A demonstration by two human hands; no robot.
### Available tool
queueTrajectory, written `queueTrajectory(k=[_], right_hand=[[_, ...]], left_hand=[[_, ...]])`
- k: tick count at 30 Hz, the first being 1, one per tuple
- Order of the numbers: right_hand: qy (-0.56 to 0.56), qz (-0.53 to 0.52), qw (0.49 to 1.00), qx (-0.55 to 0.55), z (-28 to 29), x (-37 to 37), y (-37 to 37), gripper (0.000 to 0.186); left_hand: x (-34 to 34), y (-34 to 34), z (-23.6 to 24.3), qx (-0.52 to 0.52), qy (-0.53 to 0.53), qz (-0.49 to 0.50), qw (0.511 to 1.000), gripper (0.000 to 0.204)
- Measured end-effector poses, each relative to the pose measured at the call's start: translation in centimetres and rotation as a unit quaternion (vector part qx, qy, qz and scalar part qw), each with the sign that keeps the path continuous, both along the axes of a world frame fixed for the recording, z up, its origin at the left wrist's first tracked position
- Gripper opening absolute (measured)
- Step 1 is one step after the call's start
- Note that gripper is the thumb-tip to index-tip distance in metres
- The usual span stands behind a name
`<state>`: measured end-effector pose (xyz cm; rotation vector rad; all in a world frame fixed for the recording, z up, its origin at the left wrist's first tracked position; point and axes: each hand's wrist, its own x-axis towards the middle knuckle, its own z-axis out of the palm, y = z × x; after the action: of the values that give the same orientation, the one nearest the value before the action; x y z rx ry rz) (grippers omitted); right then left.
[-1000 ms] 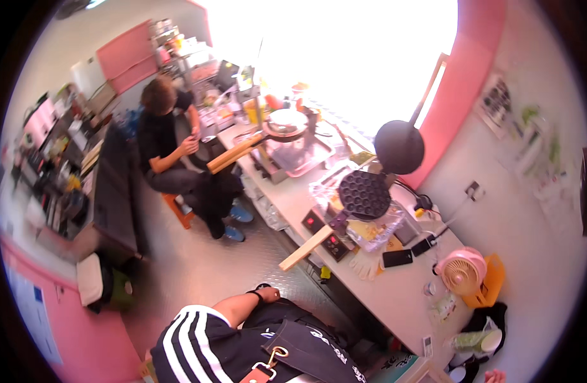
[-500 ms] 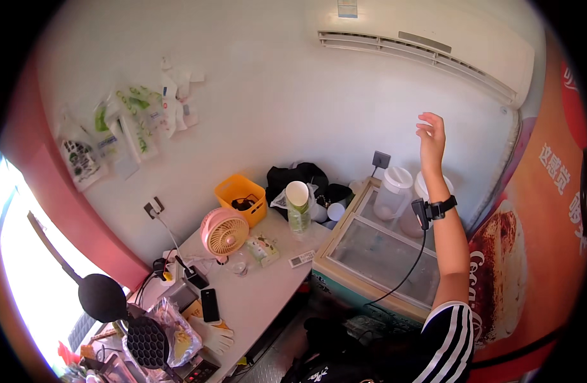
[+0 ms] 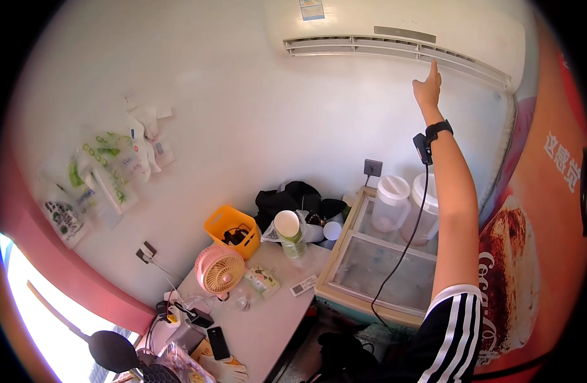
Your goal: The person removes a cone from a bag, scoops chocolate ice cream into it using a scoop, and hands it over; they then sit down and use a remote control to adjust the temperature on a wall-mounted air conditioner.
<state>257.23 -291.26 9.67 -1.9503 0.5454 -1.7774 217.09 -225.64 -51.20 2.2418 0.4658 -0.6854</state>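
My right hand (image 3: 427, 91) reaches up to the wall-mounted air conditioner (image 3: 344, 25). The index finger is stretched out and the thumb stands apart, while the other fingers look partly curled; nothing is held. Its fingertip overlaps the lower edge of the slatted air outlet (image 3: 383, 48), and whether it touches I cannot tell. On that wrist is a black strap with a small black device (image 3: 423, 148), from which a dark cable hangs down. My left hand is out of view.
Below my arm stands a glass-topped chest freezer (image 3: 379, 271) with two lidded clear plastic jugs (image 3: 390, 203). The table (image 3: 274, 325) at left carries a pink fan (image 3: 221, 269), a yellow basket (image 3: 249, 246), paper cups (image 3: 287, 225), a phone (image 3: 218, 343) and a remote control (image 3: 304, 285).
My right hand has risen from in front of the wall to the air conditioner's outlet, its index finger now extended. The whole view has tilted upward and shifted.
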Motion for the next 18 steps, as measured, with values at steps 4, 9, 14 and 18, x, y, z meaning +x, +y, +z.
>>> queueTrajectory(k=[4,9,14,18], right_hand=[[0.041,0.005,0.999,0.015,1.4,-0.1,-2.0,0.091],[0.047,0.015,0.998,0.025,1.6,0.3,-4.1,0.092],[0.069,0.021,0.997,0.024,1.6,-0.1,-4.7,0.091],[0.107,0.051,0.992,0.043,2.2,-0.1,-4.8,0.091]], left_hand=[[1.5,-0.1,-0.2,-0.002,0.011,-0.009,1.0,0.035],[2.8,-0.1,-0.4,-0.008,0.016,-0.015,1.0,0.034],[2.6,0.1,-0.4,-0.013,0.019,-0.01,1.0,0.032],[1.7,0.1,-0.8,-0.018,0.026,0.0,1.0,0.031]])
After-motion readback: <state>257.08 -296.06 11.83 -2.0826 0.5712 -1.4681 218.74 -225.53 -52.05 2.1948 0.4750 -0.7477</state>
